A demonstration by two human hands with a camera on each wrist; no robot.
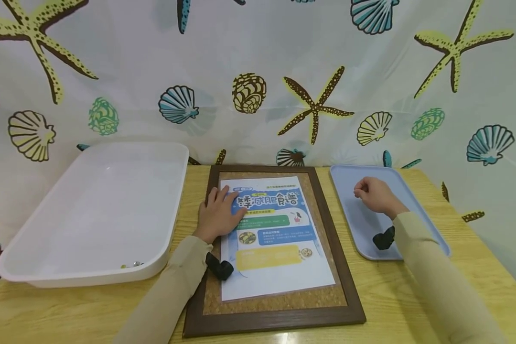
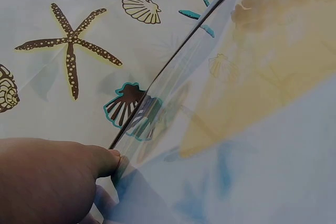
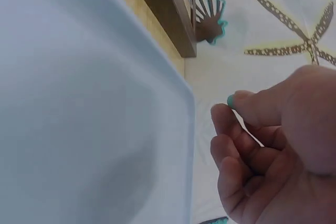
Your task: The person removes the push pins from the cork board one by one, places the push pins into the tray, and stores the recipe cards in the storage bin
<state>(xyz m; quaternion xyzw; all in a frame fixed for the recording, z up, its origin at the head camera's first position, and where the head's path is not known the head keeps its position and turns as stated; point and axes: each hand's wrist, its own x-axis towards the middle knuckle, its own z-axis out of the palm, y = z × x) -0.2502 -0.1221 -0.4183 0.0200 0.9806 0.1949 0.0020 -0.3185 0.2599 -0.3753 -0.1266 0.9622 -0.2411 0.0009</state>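
"One sheet [image 1: 279, 239]: where, please?"
"Centre of the frame, on one board [image 1: 275, 304]; one left hand [image 1: 218, 215] rests on it, fingers spread."
"And one right hand [image 1: 377, 195]?"
"Pinches one teal bit [image 3: 230, 100] above one tray [image 1: 363, 227], at right."

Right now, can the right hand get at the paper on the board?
Probably yes: the right hand is over the blue tray beside the board, and the left hand covers the paper only at its left side.
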